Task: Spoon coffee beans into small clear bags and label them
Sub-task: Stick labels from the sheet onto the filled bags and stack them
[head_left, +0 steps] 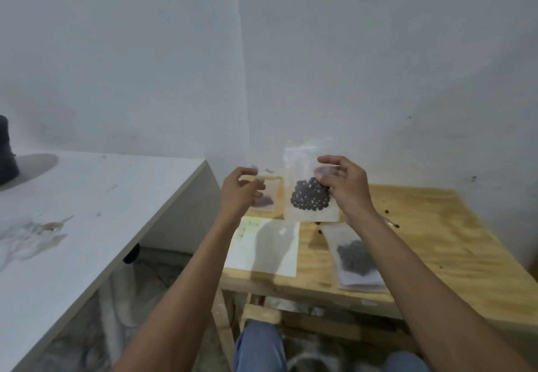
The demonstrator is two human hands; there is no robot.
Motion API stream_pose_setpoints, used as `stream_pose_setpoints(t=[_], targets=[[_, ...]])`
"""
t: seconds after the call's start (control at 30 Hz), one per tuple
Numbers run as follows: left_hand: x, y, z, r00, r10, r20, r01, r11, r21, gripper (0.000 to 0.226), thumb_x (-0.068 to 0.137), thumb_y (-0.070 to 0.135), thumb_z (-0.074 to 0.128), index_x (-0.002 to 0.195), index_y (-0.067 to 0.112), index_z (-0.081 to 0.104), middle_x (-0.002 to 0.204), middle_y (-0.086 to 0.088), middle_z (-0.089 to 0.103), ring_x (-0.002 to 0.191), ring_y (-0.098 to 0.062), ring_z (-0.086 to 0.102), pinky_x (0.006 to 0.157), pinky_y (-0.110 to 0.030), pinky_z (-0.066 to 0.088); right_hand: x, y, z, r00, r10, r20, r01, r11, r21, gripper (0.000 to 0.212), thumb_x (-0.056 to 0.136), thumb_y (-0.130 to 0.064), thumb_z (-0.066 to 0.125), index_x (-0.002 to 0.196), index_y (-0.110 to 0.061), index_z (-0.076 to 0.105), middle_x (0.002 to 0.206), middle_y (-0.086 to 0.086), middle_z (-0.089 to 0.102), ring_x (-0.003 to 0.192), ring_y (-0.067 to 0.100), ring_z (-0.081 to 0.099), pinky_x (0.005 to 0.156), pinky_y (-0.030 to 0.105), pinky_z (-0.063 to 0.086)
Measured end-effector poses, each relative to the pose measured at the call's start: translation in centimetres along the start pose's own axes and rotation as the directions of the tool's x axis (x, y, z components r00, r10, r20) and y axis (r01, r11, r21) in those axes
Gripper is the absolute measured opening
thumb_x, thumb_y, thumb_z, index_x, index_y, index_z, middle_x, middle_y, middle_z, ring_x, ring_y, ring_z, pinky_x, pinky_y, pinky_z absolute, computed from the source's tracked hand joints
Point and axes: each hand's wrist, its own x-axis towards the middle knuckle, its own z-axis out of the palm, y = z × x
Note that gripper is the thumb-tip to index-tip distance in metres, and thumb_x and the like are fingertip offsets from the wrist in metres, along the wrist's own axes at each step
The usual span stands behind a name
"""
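Pale grey walls meet in a corner behind a light plywood table [436, 243], which serves as the landmark for everything else. Left of it stands a white worktop [96, 197] with a dark object [7, 150] at its far left edge and some crumpled clear plastic [32, 234] lying nearer.

Over the plywood table's left end the left hand [240, 189] is raised, fingers loosely curled, thumb and forefinger close together; whether it pinches anything cannot be told. Behind it, flat on the table near the wall, lies a small bag [266, 197] with a dim patch of beans. In front of that, at the table's near left, lies a white sheet of paper [266, 248] with faint writing at its top left corner.

Held upright above the table's left-centre is a clear bag of coffee beans [311, 194]: a see-through rectangular pouch, its upper half empty and its lower half filled with a round cluster of dark, glossy beans. The right hand [345, 183] grips the pouch by its right edge, the thumb showing through the plastic.

Right of the sheet, near the table's front edge, another filled bag [355, 258] rests on a small stack of bags. A few loose beans [387, 212] lie scattered further right.
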Motion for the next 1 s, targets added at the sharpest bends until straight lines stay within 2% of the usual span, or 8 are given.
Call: stream_pose_setpoints(t=[0.1, 0.2, 0.33, 0.5, 0.67, 0.83, 0.93, 1.0], targets=[[2.4, -3.5, -4.0, 0.988, -0.102, -0.118, 0.142, 0.902, 0.409, 0.023, 0.085, 0.012, 0.077, 0.105, 0.011, 0.065, 0.098, -0.016, 0.073, 0.079, -0.027, 0.069, 0.07, -0.039, 0.058, 0.4, 1.0, 1.7, 1.0, -0.01, -0.003, 0.01, 1.0, 0.01, 0.031, 0.088, 0.002, 0.069, 0.106, -0.023, 0.075, 0.094, -0.004, 0.07, 0.087, 0.006, 0.065, 0.083, 0.037, 0.056], [3.3, -5.9, -5.1, 0.977, -0.164, -0.14, 0.215, 0.768, 0.603, 0.027, 0.082, 0.013, 0.081, 0.104, 0.008, 0.066, 0.103, -0.012, 0.071, 0.082, -0.023, 0.068, 0.069, -0.037, 0.058, 0.7, 2.2, 3.4, 1.0, -0.018, 0.004, 0.018, 1.0, 0.015, 0.036, 0.086, 0.004, 0.068, 0.099, -0.029, 0.075, 0.095, 0.0, 0.073, 0.086, 0.008, 0.066, 0.08, 0.035, 0.054], [3.6, -7.0, -3.9, 0.97, -0.195, -0.143, 0.241, 0.733, 0.636, 0.028, 0.082, 0.019, 0.085, 0.091, 0.012, 0.059, 0.093, -0.007, 0.063, 0.085, -0.025, 0.062, 0.08, -0.037, 0.057, 1.0, 3.6, 4.6, 0.999, -0.007, 0.036, 0.007, 1.0, 0.015, 0.039, 0.085, 0.004, 0.069, 0.096, -0.033, 0.075, 0.097, 0.007, 0.075, 0.086, 0.009, 0.067, 0.081, 0.033, 0.054], [4.3, -7.3, -2.3, 0.959, -0.196, -0.204, 0.282, 0.721, 0.633, 0.032, 0.077, 0.015, 0.085, 0.103, 0.004, 0.069, 0.104, -0.014, 0.071, 0.099, -0.035, 0.068, 0.083, -0.042, 0.06, 1.4, 4.5, 4.5, 0.999, -0.004, 0.052, 0.004, 1.0, -0.007, 0.039, 0.084, 0.002, 0.07, 0.093, -0.036, 0.075, 0.101, 0.005, 0.075, 0.097, 0.02, 0.068, 0.084, 0.037, 0.057], [4.8, -7.4, -1.7, 0.944, -0.214, -0.251, 0.327, 0.702, 0.632, 0.022, 0.078, 0.004, 0.068, 0.1, 0.003, 0.069, 0.103, -0.018, 0.071, 0.095, -0.036, 0.068, 0.066, -0.035, 0.05, 1.5, 4.9, 4.2, 0.998, 0.004, 0.069, -0.003, 1.0, -0.012, 0.037, 0.086, 0.001, 0.07, 0.096, -0.034, 0.074, 0.101, 0.004, 0.073, 0.097, 0.017, 0.067, 0.078, 0.027, 0.056], [4.1, -7.1, -1.8, 0.926, -0.188, -0.327, 0.348, 0.763, 0.544, 0.023, 0.084, 0.007, 0.069, 0.106, 0.012, 0.063, 0.098, -0.004, 0.064, 0.091, -0.026, 0.063, 0.076, -0.036, 0.053, 1.3, 5.3, 3.7, 0.998, 0.009, 0.062, -0.008, 1.0, -0.01, 0.036, 0.086, 0.004, 0.068, 0.101, -0.028, 0.075, 0.099, -0.002, 0.072, 0.092, 0.012, 0.065, 0.078, 0.03, 0.055], [2.9, -5.8, -0.9, 0.911, -0.125, -0.393, 0.2, 0.967, 0.157, 0.034, 0.084, 0.003, 0.074, 0.114, 0.013, 0.063, 0.084, 0.003, 0.061, 0.076, -0.017, 0.06, 0.066, -0.029, 0.047, 1.3, 5.6, 3.5, 1.0, 0.009, 0.027, -0.009, 1.0, 0.002, 0.036, 0.085, 0.005, 0.067, 0.103, -0.025, 0.075, 0.103, -0.007, 0.072, 0.101, 0.012, 0.066, 0.081, 0.03, 0.057], [1.5, -4.2, 0.5, 0.908, -0.077, -0.411, 0.014, 0.988, -0.155, 0.035, 0.081, -0.003, 0.077, 0.109, 0.012, 0.062, 0.075, 0.001, 0.061, 0.07, -0.013, 0.061, 0.067, -0.022, 0.05, 1.3, 5.7, 3.6, 1.0, 0.018, -0.002, -0.018, 1.0, 0.026, 0.035, 0.084, 0.005, 0.067, 0.103, -0.024, 0.075, 0.104, -0.006, 0.073, 0.105, 0.013, 0.066, 0.082, 0.033, 0.058]])
